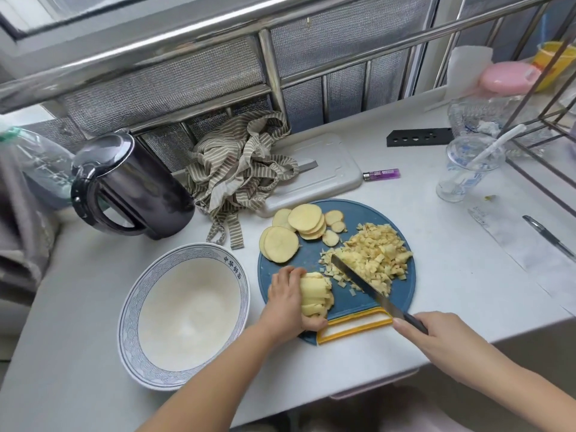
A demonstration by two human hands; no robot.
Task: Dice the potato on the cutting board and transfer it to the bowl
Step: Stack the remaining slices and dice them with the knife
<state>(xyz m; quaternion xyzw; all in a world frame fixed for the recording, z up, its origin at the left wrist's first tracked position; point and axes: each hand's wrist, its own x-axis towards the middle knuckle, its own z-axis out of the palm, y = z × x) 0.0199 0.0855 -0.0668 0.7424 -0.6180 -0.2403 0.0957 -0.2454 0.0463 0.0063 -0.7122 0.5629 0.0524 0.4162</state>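
Note:
A round blue cutting board with a yellow handle lies on the counter. My left hand grips a stack of potato strips at the board's near left. My right hand holds a knife by its dark handle; the blade slants up-left against a pile of diced potato on the board's right side. Round potato slices lie at the board's far left. A large white bowl with a blue patterned rim sits left of the board with nothing in it.
A black kettle stands at the back left. A striped cloth lies on a grey board behind the cutting board. A purple lighter, a glass with a straw and a pen sit to the right.

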